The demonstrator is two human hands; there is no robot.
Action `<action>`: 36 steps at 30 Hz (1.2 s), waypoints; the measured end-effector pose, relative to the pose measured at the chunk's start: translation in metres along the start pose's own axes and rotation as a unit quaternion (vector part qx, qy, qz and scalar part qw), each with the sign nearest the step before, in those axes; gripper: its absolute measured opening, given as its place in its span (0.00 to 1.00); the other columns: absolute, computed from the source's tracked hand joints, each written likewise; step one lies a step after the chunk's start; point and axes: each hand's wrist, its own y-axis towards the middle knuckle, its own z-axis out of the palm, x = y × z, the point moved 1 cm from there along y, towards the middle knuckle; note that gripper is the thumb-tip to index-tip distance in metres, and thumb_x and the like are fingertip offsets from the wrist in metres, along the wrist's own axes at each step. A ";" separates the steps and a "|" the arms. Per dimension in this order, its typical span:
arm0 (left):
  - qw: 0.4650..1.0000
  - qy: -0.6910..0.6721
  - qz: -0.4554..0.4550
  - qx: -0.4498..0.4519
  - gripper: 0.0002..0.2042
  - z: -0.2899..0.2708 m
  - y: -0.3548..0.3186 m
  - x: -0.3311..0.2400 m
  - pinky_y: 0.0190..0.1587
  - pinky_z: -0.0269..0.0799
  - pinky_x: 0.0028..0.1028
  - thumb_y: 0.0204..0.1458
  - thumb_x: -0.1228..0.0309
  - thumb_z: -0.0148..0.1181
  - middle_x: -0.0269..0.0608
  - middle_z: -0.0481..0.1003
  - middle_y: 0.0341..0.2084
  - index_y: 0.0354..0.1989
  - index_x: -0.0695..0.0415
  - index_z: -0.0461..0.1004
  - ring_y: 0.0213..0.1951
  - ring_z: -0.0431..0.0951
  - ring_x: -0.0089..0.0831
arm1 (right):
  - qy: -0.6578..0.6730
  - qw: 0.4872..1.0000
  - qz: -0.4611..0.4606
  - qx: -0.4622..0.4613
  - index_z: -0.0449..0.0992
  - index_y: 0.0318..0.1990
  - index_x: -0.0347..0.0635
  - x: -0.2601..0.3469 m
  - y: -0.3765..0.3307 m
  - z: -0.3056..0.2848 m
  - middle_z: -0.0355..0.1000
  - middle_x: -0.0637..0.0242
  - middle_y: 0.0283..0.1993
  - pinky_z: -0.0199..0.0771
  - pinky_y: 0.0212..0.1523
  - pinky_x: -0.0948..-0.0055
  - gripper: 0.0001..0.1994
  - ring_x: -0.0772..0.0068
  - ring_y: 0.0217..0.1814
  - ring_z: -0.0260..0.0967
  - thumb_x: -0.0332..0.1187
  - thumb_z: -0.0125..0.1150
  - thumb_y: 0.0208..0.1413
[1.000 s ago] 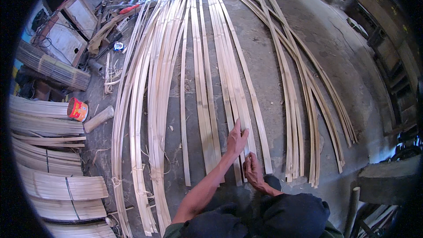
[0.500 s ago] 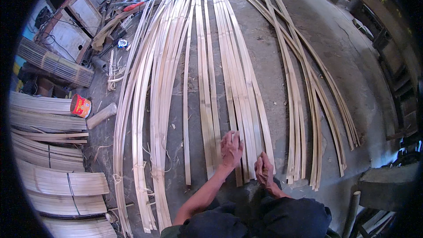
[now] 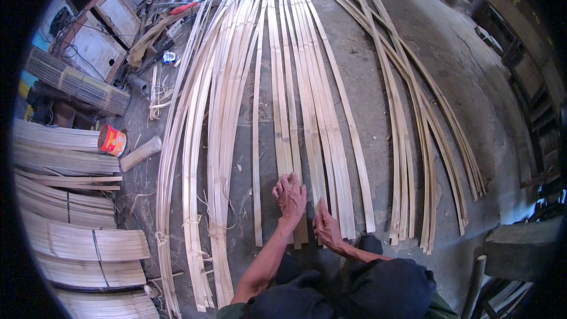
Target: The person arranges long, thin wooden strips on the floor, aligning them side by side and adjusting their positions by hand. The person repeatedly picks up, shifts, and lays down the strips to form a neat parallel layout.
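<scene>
Head view, left camera of a side-by-side pair worn on the person's head. Very wide fisheye: rounded field, black corners, straight edges bowing near the rim. Upright, unmirrored. Faces steeply down and forward from above the wearer's dark-clothed legs (image 3: 393,286), which sit nearest the lens along the bottom edge. Left hand (image 3: 290,199) and right hand (image 3: 326,225) seen from above, below mid-frame, close to the midline. Floor (image 3: 372,130) recedes toward the top; long pale strips (image 3: 221,130) narrow with distance. Reach sideways: stacked bundles (image 3: 121,245) at left, grey block (image 3: 525,251) at right.
</scene>
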 end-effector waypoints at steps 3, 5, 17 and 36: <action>1.000 -0.010 0.016 -0.019 0.27 -0.002 -0.001 0.000 0.57 0.56 0.46 0.51 0.62 0.62 0.51 0.64 0.54 0.59 0.59 0.67 0.58 0.61 0.46 | -0.040 0.999 0.003 0.005 0.43 0.75 0.59 -0.002 0.002 0.000 0.67 0.68 0.28 0.71 0.25 0.75 0.28 0.79 0.24 0.63 0.39 0.42 0.70; 0.999 -0.013 0.019 -0.028 0.27 0.001 -0.002 0.002 0.57 0.56 0.47 0.51 0.63 0.62 0.51 0.63 0.54 0.60 0.58 0.67 0.57 0.62 0.46 | -0.082 0.997 -0.011 0.008 0.44 0.74 0.54 -0.018 0.008 0.001 0.68 0.66 0.28 0.72 0.28 0.74 0.28 0.77 0.24 0.63 0.38 0.43 0.70; 0.999 -0.004 0.037 -0.026 0.30 0.010 -0.006 0.002 0.60 0.52 0.49 0.52 0.62 0.60 0.55 0.60 0.58 0.63 0.62 0.63 0.60 0.59 0.49 | -0.056 0.998 -0.008 0.034 0.46 0.74 0.46 0.016 0.008 -0.005 0.67 0.66 0.28 0.72 0.30 0.75 0.28 0.77 0.27 0.64 0.36 0.44 0.70; 0.993 -0.091 0.013 -0.076 0.26 0.012 0.003 0.026 0.70 0.45 0.50 0.61 0.61 0.49 0.61 0.58 0.65 0.64 0.64 0.62 0.68 0.56 0.53 | -0.125 0.958 -0.257 -0.014 0.48 0.72 0.42 0.015 -0.008 -0.003 0.71 0.62 0.29 0.73 0.31 0.72 0.27 0.75 0.29 0.70 0.33 0.45 0.69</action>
